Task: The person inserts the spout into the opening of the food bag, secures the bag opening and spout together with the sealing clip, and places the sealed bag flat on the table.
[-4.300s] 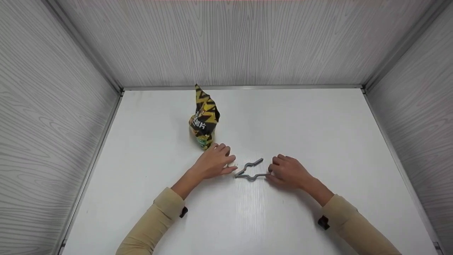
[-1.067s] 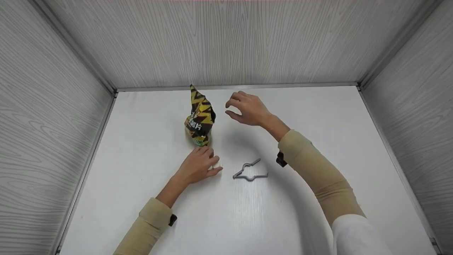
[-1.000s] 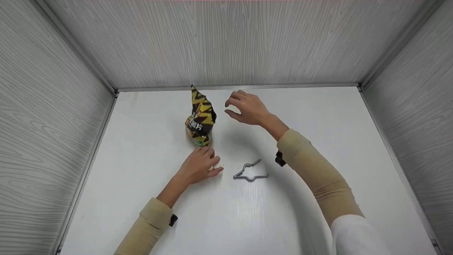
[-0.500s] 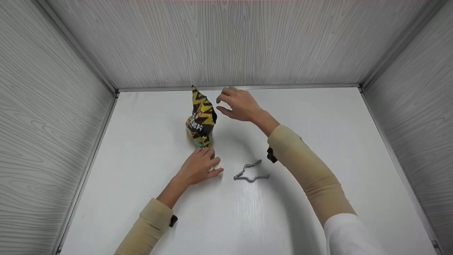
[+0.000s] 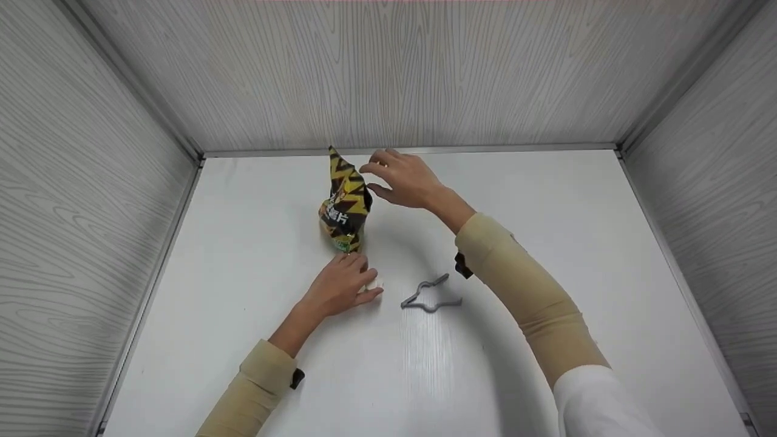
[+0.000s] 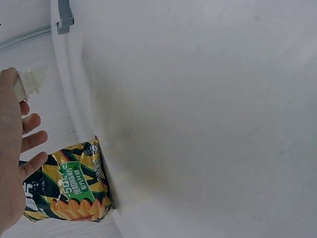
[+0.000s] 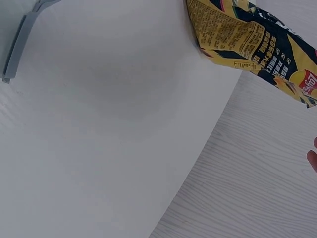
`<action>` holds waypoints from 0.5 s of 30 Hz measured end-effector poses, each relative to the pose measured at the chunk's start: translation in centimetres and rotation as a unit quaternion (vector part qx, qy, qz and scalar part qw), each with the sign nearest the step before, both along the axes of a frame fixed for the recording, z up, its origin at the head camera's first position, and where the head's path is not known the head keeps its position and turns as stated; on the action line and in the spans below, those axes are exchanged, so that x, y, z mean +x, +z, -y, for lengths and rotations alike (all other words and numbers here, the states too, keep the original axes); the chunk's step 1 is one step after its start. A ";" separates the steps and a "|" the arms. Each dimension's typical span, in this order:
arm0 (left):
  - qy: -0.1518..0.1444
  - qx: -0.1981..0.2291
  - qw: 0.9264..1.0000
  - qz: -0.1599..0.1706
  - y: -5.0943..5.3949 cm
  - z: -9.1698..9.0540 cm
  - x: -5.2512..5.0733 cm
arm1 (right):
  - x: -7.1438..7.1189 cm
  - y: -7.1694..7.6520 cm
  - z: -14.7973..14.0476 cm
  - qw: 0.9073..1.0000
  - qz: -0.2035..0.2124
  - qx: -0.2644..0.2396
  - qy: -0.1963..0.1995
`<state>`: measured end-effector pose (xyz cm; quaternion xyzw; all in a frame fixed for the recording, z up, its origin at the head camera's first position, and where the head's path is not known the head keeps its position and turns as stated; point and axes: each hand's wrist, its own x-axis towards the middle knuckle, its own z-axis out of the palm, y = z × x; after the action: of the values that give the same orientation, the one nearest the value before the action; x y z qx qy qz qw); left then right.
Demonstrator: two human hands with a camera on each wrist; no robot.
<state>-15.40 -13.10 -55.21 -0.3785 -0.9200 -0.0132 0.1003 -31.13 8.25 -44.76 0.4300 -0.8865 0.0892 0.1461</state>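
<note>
A black-and-yellow snack bag (image 5: pixel 345 209) stands with a pointed top, its printed sides showing in the left wrist (image 6: pixel 74 186) and right wrist (image 7: pixel 262 47) views. My left hand (image 5: pixel 339 285) (image 6: pixel 10 148) pinches a small white piece (image 5: pixel 376 283) (image 6: pixel 29 83) between thumb and index finger. The other left fingers lie at the bag's lower end; whether they touch it I cannot tell. Beside the bag's upper right side is my right hand (image 5: pixel 408 179), fingers loosely bent and holding nothing. Only its fingertips (image 7: pixel 312 158) show in the right wrist view.
A grey, bent clip (image 5: pixel 431 308) lies spread on the white table (image 5: pixel 364 376), right of my left hand; parts of it appear in the left wrist (image 6: pixel 64 17) and right wrist (image 7: pixel 20 47) views. Wood-grain panels (image 5: pixel 413 73) enclose the back and sides.
From the grey clip's right end, my right hand has moved up and left to the bag. My left hand has shifted left, away from the clip, with the white piece.
</note>
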 end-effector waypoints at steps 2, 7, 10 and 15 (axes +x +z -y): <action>0.001 -0.002 1.000 0.002 0.0 0.0 0.0 | 0.0 0.0 0.1 1.000 0.001 0.005 0.006; 0.002 -0.003 1.000 0.010 0.0 0.0 0.0 | 0.3 0.4 0.4 1.000 -0.002 0.026 0.018; 0.004 0.000 1.000 0.011 0.1 0.0 -0.1 | 0.3 0.6 0.5 0.999 -0.007 0.036 0.017; 0.003 0.003 1.000 0.017 0.2 0.0 -0.1 | 0.4 0.8 0.5 0.999 -0.006 0.046 0.018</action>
<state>-15.55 -13.08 -55.04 -0.3753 -0.9227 -0.0223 0.0856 -30.75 7.79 -43.99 0.4522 -0.8810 0.0483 0.1302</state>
